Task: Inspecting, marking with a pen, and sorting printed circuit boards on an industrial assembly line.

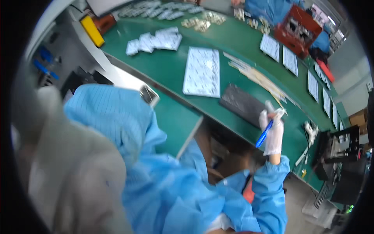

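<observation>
My right hand [274, 134], in a white glove, is closed around a slim blue pen-like tool [265, 133] that slants down to the left. Its fingertips are over the near right end of a dark grey pad [243, 103], beside thin pale strips [255, 76]. A small whitish bit shows at the fingers, too unclear to name. My left arm is raised in a blue sleeve [113, 113]. A large pale blur at the left, very near the camera, looks like my gloved left hand [78, 167]; its fingers are smeared.
On the green table [156, 70] lies a white sheet with dark marks [201, 72]. Smaller white pieces [154, 41] lie farther left, with rows of small parts behind. More white panels [290, 60] and a reddish-brown bin [298, 31] stand at the far right. A black fixture [343, 144] is at right.
</observation>
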Demonstrator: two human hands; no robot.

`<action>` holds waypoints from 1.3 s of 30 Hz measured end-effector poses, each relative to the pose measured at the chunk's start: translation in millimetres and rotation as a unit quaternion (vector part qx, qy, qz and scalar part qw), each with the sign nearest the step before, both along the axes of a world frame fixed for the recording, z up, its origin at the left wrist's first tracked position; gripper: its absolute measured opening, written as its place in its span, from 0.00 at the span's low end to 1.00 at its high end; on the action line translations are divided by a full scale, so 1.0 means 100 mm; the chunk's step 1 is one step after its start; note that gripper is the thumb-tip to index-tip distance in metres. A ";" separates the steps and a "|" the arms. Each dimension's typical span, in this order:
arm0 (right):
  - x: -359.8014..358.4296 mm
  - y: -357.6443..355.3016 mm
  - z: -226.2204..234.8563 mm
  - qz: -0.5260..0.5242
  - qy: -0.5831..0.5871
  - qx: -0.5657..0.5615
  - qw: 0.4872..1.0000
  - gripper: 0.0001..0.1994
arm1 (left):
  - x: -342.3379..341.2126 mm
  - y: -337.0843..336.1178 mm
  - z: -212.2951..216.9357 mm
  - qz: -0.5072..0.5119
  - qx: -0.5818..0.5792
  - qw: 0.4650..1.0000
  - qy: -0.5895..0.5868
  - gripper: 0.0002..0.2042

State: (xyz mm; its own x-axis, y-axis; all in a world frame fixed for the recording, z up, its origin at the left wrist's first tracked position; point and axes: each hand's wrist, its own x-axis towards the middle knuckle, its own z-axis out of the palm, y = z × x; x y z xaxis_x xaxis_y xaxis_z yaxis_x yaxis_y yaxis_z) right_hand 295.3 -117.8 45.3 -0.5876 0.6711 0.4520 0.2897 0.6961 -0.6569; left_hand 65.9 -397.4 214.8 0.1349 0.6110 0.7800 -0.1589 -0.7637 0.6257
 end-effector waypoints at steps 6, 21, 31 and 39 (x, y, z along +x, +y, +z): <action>-0.98 0.10 -0.18 0.197 -0.009 0.217 0.956 0.15 | 0.28 -0.33 0.06 0.172 0.045 0.972 0.154 0.13; -2.39 0.18 -0.26 0.223 -0.012 0.313 0.923 0.17 | 0.58 -1.07 0.11 0.802 0.044 0.404 0.437 0.14; -2.35 0.81 -0.47 0.426 0.010 0.357 0.832 0.21 | -1.01 -2.98 -0.92 0.758 -0.493 0.150 0.401 0.24; -2.31 0.65 -0.42 0.397 -0.037 -0.432 0.809 0.24 | -1.50 -3.21 -1.03 0.766 -0.419 0.160 0.461 0.18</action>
State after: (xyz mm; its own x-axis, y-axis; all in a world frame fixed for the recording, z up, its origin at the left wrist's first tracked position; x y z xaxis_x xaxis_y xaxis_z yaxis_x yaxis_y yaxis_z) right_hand 64.3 -52.6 3.3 -0.9925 0.1158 -0.0397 0.0368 -0.0275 -0.9989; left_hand -84.4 -718.0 111.7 -0.8513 0.3163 0.4186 0.2679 0.9481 -0.1714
